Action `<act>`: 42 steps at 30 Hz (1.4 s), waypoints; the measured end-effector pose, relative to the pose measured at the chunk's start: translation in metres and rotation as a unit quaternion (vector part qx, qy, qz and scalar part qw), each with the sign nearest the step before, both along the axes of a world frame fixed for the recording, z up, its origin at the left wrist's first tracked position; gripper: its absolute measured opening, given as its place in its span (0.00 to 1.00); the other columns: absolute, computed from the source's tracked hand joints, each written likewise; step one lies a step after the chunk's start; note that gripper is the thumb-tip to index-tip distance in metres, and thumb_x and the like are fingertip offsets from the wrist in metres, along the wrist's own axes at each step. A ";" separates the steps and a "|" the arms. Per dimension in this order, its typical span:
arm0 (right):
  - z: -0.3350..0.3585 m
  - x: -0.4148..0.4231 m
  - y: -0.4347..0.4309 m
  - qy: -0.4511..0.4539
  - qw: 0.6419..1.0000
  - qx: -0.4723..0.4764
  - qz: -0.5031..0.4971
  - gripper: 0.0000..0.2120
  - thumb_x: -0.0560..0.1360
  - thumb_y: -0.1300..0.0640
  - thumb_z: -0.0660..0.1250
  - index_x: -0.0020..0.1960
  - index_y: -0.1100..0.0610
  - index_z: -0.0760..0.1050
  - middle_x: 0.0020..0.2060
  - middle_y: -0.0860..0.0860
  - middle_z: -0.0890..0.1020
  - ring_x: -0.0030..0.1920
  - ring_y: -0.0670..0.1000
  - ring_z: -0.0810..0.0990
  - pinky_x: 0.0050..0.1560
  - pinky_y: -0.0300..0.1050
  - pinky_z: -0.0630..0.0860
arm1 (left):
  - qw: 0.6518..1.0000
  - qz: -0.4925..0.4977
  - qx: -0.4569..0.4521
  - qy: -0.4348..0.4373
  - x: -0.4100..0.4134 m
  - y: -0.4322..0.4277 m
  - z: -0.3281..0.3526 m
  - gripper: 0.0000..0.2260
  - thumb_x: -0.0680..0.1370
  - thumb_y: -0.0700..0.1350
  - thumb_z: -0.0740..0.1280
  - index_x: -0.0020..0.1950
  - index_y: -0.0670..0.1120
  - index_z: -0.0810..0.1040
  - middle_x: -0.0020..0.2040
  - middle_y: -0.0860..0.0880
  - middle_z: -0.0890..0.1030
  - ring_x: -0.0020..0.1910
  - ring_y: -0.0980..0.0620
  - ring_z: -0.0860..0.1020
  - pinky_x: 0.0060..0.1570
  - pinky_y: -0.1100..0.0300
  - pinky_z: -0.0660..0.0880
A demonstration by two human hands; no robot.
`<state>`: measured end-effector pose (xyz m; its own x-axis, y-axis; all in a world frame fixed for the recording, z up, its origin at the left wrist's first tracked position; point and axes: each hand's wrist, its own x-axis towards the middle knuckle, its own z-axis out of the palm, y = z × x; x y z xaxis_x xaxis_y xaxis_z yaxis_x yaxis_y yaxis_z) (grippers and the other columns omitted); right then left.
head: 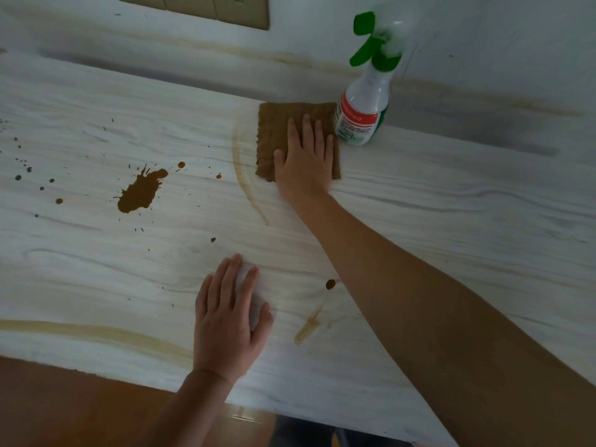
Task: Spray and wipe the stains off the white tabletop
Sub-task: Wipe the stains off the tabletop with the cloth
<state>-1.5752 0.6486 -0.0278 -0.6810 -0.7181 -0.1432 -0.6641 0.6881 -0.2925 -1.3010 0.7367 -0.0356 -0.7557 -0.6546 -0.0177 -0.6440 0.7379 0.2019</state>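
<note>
Tabletop [451, 221]: white with grey veining, set against a pale wall [483, 43].
Floor [64, 408]: brown, below the near edge.
Cloth [274, 130]: brown, square, lying flat by the tabletop's far edge.
Right hand [306, 162]: palm down on the cloth, fingers straight and slightly spread, pressing rather than gripping.
Bottle [361, 114]: white sprayer with a green trigger, upright, just right of the cloth.
Left hand [225, 324]: well nearer than the cloth, flat on bare tabletop, fingers straight, holding nothing.
Splat [140, 190]: large, brown, well left of the cloth, with small drops scattered around it.
Smear [240, 169]: pale curved arc just beside the cloth's left edge.
Drop [330, 283], streak [308, 325]: nearer than the cloth, beside the right forearm.
</note>
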 end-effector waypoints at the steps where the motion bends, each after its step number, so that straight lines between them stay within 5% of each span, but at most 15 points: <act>1: 0.001 0.000 0.005 -0.003 1.000 0.001 0.007 0.31 0.84 0.45 0.51 0.83 0.53 0.46 0.83 0.54 0.46 0.82 0.56 0.43 0.80 0.55 0.38 | 1.000 0.000 0.000 -0.001 0.000 0.000 0.000 0.27 0.80 0.56 0.61 0.76 0.45 0.71 0.81 0.41 0.65 0.81 0.41 0.62 0.80 0.42 0.58; 16: 0.008 0.050 0.171 -0.045 0.995 -0.051 0.079 0.31 0.82 0.45 0.57 0.82 0.52 0.56 0.82 0.51 0.54 0.82 0.52 0.48 0.81 0.53 0.45 | 1.000 0.004 0.012 0.009 -0.002 0.001 0.004 0.27 0.81 0.56 0.59 0.75 0.43 0.72 0.80 0.40 0.66 0.81 0.40 0.63 0.81 0.44 0.55; 20: 0.039 0.026 0.162 -0.131 0.979 -0.151 -0.042 0.28 0.81 0.47 0.63 0.78 0.53 0.63 0.76 0.51 0.67 0.76 0.50 0.64 0.75 0.56 0.65 | 1.000 0.001 0.018 0.007 -0.002 0.000 0.005 0.27 0.81 0.56 0.58 0.75 0.42 0.73 0.80 0.39 0.67 0.80 0.39 0.63 0.80 0.43 0.57; 23: 0.060 -0.006 0.138 -0.152 0.943 -0.246 -0.163 0.31 0.79 0.46 0.67 0.78 0.54 0.62 0.75 0.50 0.68 0.73 0.49 0.69 0.71 0.55 0.72 | 1.000 0.003 0.020 0.005 -0.003 0.000 0.006 0.27 0.81 0.56 0.57 0.75 0.43 0.73 0.80 0.40 0.67 0.80 0.39 0.63 0.80 0.43 0.56; 29: 0.069 -0.061 0.086 -0.128 0.918 -0.314 -0.207 0.45 0.71 0.43 0.77 0.79 0.55 0.59 0.73 0.52 0.68 0.70 0.49 0.71 0.65 0.42 0.71 | 1.000 0.004 0.024 0.004 -0.002 0.000 0.006 0.27 0.81 0.57 0.57 0.75 0.43 0.73 0.80 0.40 0.67 0.80 0.38 0.64 0.78 0.40 0.60; 32: 0.061 -0.074 0.067 -0.127 0.914 -0.324 -0.210 0.49 0.65 0.42 0.79 0.78 0.54 0.60 0.72 0.51 0.70 0.68 0.51 0.74 0.65 0.49 0.76 | 1.000 0.001 0.021 0.010 -0.002 0.000 0.005 0.27 0.80 0.56 0.59 0.75 0.43 0.73 0.80 0.40 0.67 0.79 0.38 0.64 0.78 0.40 0.60; 36: 0.053 -0.080 0.058 -0.097 0.918 -0.327 -0.201 0.42 0.64 0.44 0.79 0.73 0.54 0.67 0.66 0.49 0.75 0.62 0.50 0.77 0.60 0.53 0.79 | 1.000 -0.001 0.019 0.014 -0.002 0.000 0.004 0.27 0.79 0.56 0.60 0.74 0.42 0.74 0.79 0.40 0.67 0.79 0.38 0.65 0.78 0.41 0.60; 42: 0.061 -0.090 0.085 -0.069 0.927 -0.309 -0.204 0.36 0.67 0.44 0.79 0.70 0.53 0.71 0.61 0.47 0.78 0.55 0.44 0.77 0.50 0.37 0.73 | 1.000 0.002 0.019 0.021 -0.003 0.001 0.006 0.27 0.79 0.56 0.59 0.74 0.42 0.74 0.79 0.39 0.67 0.79 0.37 0.65 0.77 0.40 0.61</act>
